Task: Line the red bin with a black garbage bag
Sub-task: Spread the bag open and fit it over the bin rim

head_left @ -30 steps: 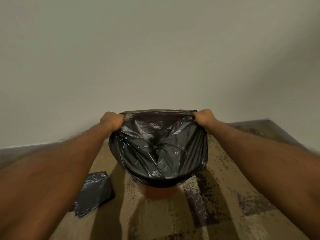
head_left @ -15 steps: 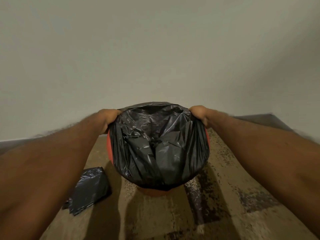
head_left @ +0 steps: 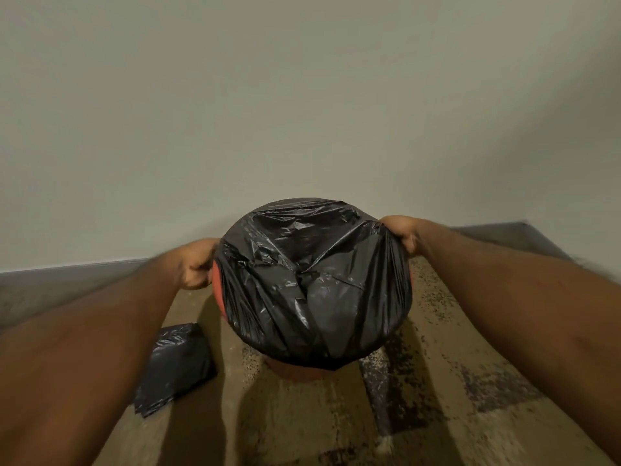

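Note:
A black garbage bag [head_left: 312, 284] is stretched across the top of the red bin [head_left: 217, 287], covering its mouth and hanging down its near side. Only slivers of red show, at the left side and below the bag's lower edge. My left hand [head_left: 195, 267] grips the bag's edge at the bin's left rim, pulled down beside the red wall. My right hand [head_left: 401, 232] grips the bag's edge at the upper right rim. The inside of the bin is hidden.
A folded stack of black bags [head_left: 174, 364] lies on the floor to the left of the bin. A plain wall [head_left: 302, 112] stands right behind the bin. The patterned floor [head_left: 437, 381] spreads out on the near side.
The bag's opening has spread wider and come down over the rim. My left hand has dropped along the bin's left side, showing more red there. The right hand stays at the upper right.

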`<action>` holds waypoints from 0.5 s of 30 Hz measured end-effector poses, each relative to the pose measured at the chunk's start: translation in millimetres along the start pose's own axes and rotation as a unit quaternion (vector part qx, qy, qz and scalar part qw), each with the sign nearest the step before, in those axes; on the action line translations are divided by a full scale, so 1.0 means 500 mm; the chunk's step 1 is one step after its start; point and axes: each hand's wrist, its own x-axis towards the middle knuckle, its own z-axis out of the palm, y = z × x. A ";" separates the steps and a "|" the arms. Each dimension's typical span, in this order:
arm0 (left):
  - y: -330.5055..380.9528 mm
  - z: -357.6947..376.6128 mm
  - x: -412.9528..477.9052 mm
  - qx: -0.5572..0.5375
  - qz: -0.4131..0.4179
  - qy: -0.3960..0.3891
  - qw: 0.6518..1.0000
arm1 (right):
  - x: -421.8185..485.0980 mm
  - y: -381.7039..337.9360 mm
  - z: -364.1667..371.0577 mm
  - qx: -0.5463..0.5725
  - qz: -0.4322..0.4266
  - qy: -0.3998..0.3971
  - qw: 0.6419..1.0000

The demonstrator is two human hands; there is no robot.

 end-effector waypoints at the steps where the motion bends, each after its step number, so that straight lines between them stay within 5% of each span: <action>1: -0.009 -0.019 -0.002 -0.027 0.005 -0.021 0.999 | -0.007 0.006 0.001 0.004 -0.009 -0.003 1.000; 6: -0.015 -0.037 -0.037 -0.081 0.046 -0.026 0.995 | -0.034 0.037 -0.003 0.151 -0.069 -0.021 0.986; 12: -0.006 -0.008 -0.096 0.075 0.090 0.144 0.983 | -0.101 0.100 -0.002 0.096 -0.121 0.042 0.987; 15: -0.024 0.027 -0.118 0.082 0.158 0.233 0.956 | -0.127 0.136 0.030 0.081 -0.173 0.150 0.970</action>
